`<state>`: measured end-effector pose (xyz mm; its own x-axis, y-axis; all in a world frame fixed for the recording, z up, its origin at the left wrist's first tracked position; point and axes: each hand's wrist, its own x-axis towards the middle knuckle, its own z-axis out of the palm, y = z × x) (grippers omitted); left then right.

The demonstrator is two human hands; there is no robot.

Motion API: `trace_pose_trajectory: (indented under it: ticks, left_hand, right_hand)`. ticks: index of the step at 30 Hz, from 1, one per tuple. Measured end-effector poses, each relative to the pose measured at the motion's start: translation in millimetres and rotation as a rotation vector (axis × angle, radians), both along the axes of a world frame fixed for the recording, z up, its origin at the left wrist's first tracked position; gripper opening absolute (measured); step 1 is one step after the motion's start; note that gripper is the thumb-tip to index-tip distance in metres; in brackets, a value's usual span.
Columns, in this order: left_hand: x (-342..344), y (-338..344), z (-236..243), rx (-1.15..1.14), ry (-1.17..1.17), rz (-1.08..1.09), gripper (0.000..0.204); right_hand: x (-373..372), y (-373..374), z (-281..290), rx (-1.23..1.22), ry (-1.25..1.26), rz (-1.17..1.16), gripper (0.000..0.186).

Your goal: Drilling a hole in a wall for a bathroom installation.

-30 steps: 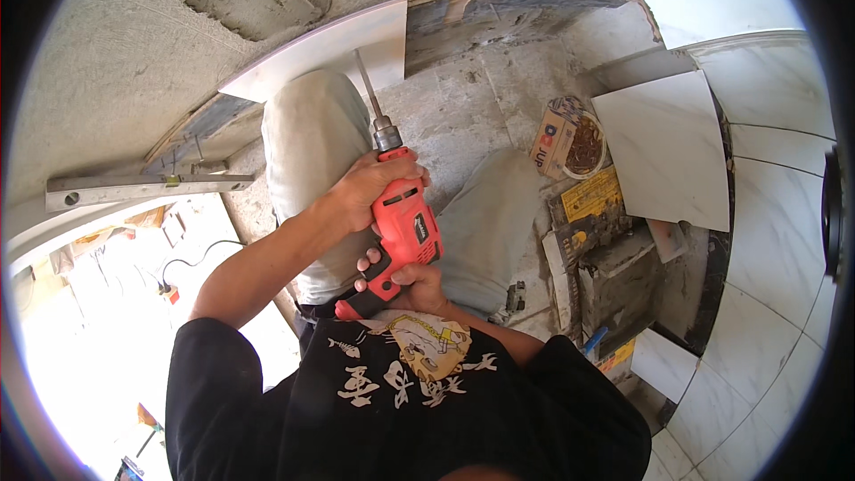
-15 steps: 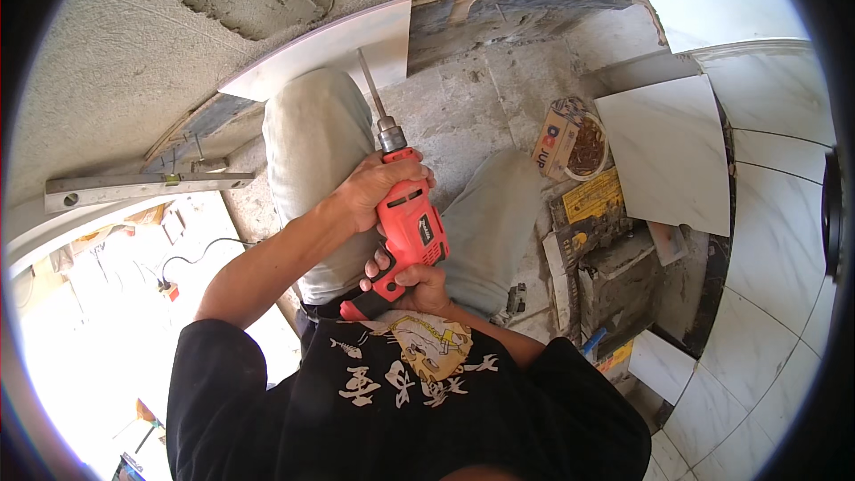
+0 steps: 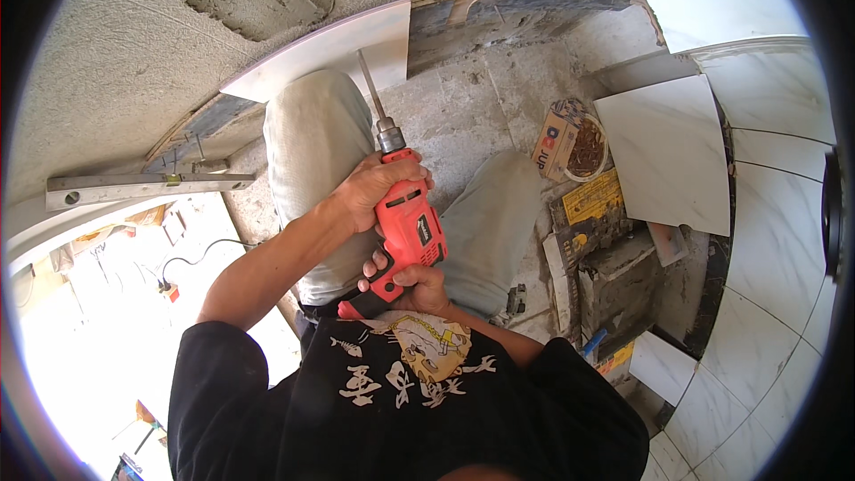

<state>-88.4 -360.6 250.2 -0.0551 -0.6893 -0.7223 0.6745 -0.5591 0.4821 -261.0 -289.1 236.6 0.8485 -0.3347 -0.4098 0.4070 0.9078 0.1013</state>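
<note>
I hold a red power drill [image 3: 412, 230] in both hands over my lap. My left hand [image 3: 378, 189] wraps the top of its body near the chuck. My right hand [image 3: 410, 278] grips the handle at the rear. The long bit [image 3: 371, 94] points up and away toward a white tile [image 3: 334, 49] leaning against the rough plastered wall [image 3: 160, 44]; the tip is close to the tile's lower edge. My knees in pale trousers [image 3: 312, 142] flank the drill.
A metal spirit level [image 3: 147, 185] lies at the left. A small cardboard box of screws [image 3: 570, 141], a yellow box [image 3: 592, 200] and a loose white tile [image 3: 663, 151] sit at the right on the bare concrete floor. Tiled floor [image 3: 766, 303] spreads at far right.
The drill and both hands have shifted slightly; the grip is the same and the bit still points at the tile.
</note>
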Motion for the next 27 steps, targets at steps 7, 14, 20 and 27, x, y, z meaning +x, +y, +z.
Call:
trace_pose_trajectory:
  ticks: [7, 14, 20, 27]
  left_hand:
    - [0.8, -0.2, 2.9, 0.009, -0.002, 0.002, 0.021]
    - [0.5, -0.4, -0.7, -0.018, 0.003, -0.006, 0.022]
    - [0.3, 0.1, -5.5, -0.032, 0.034, 0.016, 0.028]
    - [0.1, -0.1, -1.7, -0.012, 0.044, 0.030, 0.030]
  right_hand:
    - [2.1, -6.2, 11.9, -0.012, 0.051, 0.013, 0.057]
    - [-0.4, 1.1, -1.1, -0.015, 0.033, 0.005, 0.049]
    - [-0.1, 0.6, -1.3, -0.023, 0.038, 0.010, 0.046]
    - [0.7, 0.8, 0.7, -0.038, 0.058, 0.008, 0.046]
